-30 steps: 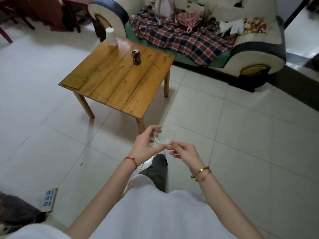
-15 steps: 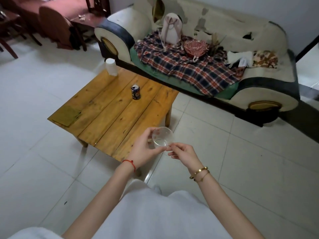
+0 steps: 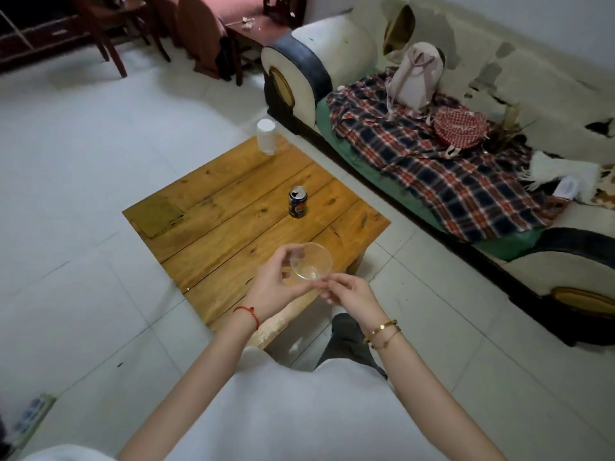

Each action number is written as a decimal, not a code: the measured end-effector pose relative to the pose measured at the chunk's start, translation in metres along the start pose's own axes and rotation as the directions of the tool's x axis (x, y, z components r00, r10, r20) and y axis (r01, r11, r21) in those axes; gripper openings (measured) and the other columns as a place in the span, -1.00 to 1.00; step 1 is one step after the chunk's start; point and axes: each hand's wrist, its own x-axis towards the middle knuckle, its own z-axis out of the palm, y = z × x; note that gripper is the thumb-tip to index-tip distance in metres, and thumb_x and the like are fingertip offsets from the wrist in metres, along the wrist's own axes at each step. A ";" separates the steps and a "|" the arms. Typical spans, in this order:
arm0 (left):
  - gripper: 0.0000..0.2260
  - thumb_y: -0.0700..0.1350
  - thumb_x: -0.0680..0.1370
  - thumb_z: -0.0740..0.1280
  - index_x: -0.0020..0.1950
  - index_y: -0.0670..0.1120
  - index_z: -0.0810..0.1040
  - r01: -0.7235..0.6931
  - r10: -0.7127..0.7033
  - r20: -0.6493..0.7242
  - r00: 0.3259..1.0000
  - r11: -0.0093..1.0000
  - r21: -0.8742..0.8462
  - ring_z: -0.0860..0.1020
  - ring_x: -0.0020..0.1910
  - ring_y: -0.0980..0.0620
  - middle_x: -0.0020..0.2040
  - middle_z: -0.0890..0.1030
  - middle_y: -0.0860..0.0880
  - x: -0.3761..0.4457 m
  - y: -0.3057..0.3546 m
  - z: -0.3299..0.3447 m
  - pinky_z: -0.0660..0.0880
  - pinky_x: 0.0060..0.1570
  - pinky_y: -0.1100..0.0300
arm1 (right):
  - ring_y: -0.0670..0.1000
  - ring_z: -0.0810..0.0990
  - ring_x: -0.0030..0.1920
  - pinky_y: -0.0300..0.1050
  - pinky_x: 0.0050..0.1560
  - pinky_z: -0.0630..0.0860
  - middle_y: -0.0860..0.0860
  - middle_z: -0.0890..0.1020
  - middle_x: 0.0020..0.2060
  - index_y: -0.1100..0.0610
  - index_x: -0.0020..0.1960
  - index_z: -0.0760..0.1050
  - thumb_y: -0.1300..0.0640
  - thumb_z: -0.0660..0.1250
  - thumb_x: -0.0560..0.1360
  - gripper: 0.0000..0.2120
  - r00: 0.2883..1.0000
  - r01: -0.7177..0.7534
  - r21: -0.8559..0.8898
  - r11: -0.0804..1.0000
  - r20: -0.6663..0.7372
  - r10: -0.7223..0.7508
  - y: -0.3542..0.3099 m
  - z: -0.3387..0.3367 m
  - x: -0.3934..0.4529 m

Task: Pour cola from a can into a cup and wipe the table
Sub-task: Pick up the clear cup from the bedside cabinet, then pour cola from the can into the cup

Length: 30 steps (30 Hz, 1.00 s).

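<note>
Your left hand grips a clear plastic cup, fingers and thumb curled round its near side, so that its open mouth tilts up toward you. Your right hand has its fingers bent, fingertips at the cup's base; whether they actually pinch it cannot be told. A red string circles your left wrist and gold bangles sit on the right one. Both hands hover above the near corner of the wooden desk.

On the desk, well beyond the cup, the cola can stands upright near the middle, its tab end open. At the far corner stands a white roll of paper, also upright. A flat yellowish-green cloth lies at the left corner, well apart from the can.

Past the desk on the right is a worn cream sofa with a plaid blanket spread over its seat; a pale backpack and a red patterned bag rest on it. Dark wooden chairs stand at the upper left on the white tiled floor.
</note>
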 end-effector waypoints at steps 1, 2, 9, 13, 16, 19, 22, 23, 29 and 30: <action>-0.29 0.45 0.16 0.40 0.25 0.26 0.41 0.018 -0.018 -0.035 0.999 1.000 -0.014 0.46 0.20 0.35 0.20 0.51 0.27 0.010 0.002 0.003 0.51 0.19 0.19 | -0.04 0.61 -0.14 -0.09 0.09 0.57 0.03 0.69 -0.09 0.22 0.20 0.55 0.24 0.25 0.58 -0.78 1.000 -0.001 -0.020 1.000 0.031 0.002 -0.007 -0.006 0.014; -0.31 0.45 0.15 0.40 0.23 0.29 0.40 0.034 -0.036 -0.071 0.997 0.999 -0.026 0.45 0.18 0.40 0.19 0.50 0.31 0.021 0.004 0.006 0.50 0.18 0.24 | -0.04 0.61 -0.14 -0.08 0.09 0.57 0.02 0.69 -0.10 0.23 0.21 0.54 0.24 0.25 0.59 -0.77 0.998 -0.003 -0.040 0.999 0.064 0.005 -0.015 -0.013 0.028; -0.22 0.38 0.19 0.43 0.34 0.09 0.43 0.150 -0.182 -0.315 0.932 0.981 -0.122 0.48 0.23 0.22 0.24 0.52 0.18 0.090 0.031 0.035 0.51 0.17 0.23 | -0.07 0.58 -0.21 -0.26 -0.09 0.56 0.09 0.67 -0.06 0.29 0.24 0.51 0.28 0.21 0.60 -0.75 0.951 0.023 -0.230 0.973 0.304 0.049 -0.080 -0.064 0.114; -0.23 0.34 0.21 0.44 0.35 0.08 0.42 0.195 -0.251 -0.426 0.869 0.966 -0.172 0.48 0.22 0.24 0.23 0.52 0.19 0.119 0.044 0.051 0.49 0.13 0.29 | -0.08 0.57 -0.23 -0.31 -0.16 0.55 0.02 0.65 -0.15 0.32 0.24 0.50 0.30 0.19 0.60 -0.75 0.908 0.056 -0.313 0.948 0.411 0.082 -0.107 -0.080 0.155; -0.27 0.28 0.24 0.48 0.35 0.07 0.42 0.226 -0.297 -0.501 0.813 0.953 -0.200 0.48 0.20 0.25 0.22 0.52 0.19 0.130 0.047 0.060 0.49 0.10 0.32 | -0.09 0.57 -0.22 -0.30 -0.14 0.55 0.03 0.64 -0.12 0.33 0.25 0.49 0.30 0.18 0.61 -0.74 0.870 0.090 -0.368 0.926 0.481 0.107 -0.116 -0.084 0.178; -0.37 0.08 0.32 0.57 0.33 0.06 0.44 0.244 -0.330 -0.577 0.747 0.944 -0.224 0.50 0.18 0.24 0.19 0.54 0.18 0.137 0.045 0.068 0.51 0.06 0.33 | -0.10 0.58 -0.22 -0.28 -0.11 0.56 0.05 0.66 -0.06 0.31 0.25 0.50 0.30 0.18 0.61 -0.74 0.835 0.122 -0.398 0.909 0.536 0.123 -0.118 -0.083 0.195; -0.39 0.00 0.35 0.58 0.34 0.05 0.43 0.277 -0.373 -0.624 0.686 0.928 -0.250 0.50 0.17 0.28 0.19 0.53 0.20 0.139 0.040 0.072 0.46 0.02 0.47 | -0.09 0.58 -0.23 -0.26 -0.10 0.55 0.15 0.67 0.04 0.27 0.22 0.53 0.29 0.19 0.60 -0.76 0.810 0.123 -0.414 0.902 0.567 0.150 -0.117 -0.079 0.207; -0.38 -0.01 0.35 0.58 0.35 0.05 0.43 0.285 -0.388 -0.637 0.666 0.922 -0.263 0.49 0.17 0.28 0.20 0.53 0.19 0.139 0.037 0.072 0.45 0.02 0.49 | -0.09 0.58 -0.23 -0.25 -0.09 0.55 0.15 0.67 0.05 0.26 0.21 0.54 0.29 0.20 0.60 -0.76 0.803 0.127 -0.420 0.899 0.576 0.155 -0.116 -0.076 0.211; -0.38 -0.06 0.36 0.58 0.36 0.01 0.42 0.328 -0.440 -0.679 0.587 0.896 -0.297 0.51 0.20 0.17 0.24 0.54 0.10 0.146 0.019 0.064 0.48 0.07 0.37 | -0.07 0.57 -0.21 -0.21 -0.05 0.54 0.11 0.67 -0.03 0.25 0.20 0.55 0.21 0.24 0.60 -0.77 0.820 0.116 -0.432 0.894 0.550 0.160 -0.112 -0.065 0.236; -0.38 -0.05 0.36 0.58 0.36 0.00 0.42 0.336 -0.445 -0.681 0.581 0.894 -0.298 0.51 0.20 0.17 0.25 0.54 0.10 0.147 0.016 0.061 0.47 0.06 0.40 | -0.07 0.56 -0.21 -0.21 -0.06 0.54 0.08 0.66 -0.07 0.26 0.18 0.56 0.19 0.25 0.60 -0.77 0.831 0.118 -0.436 0.892 0.535 0.151 -0.112 -0.062 0.242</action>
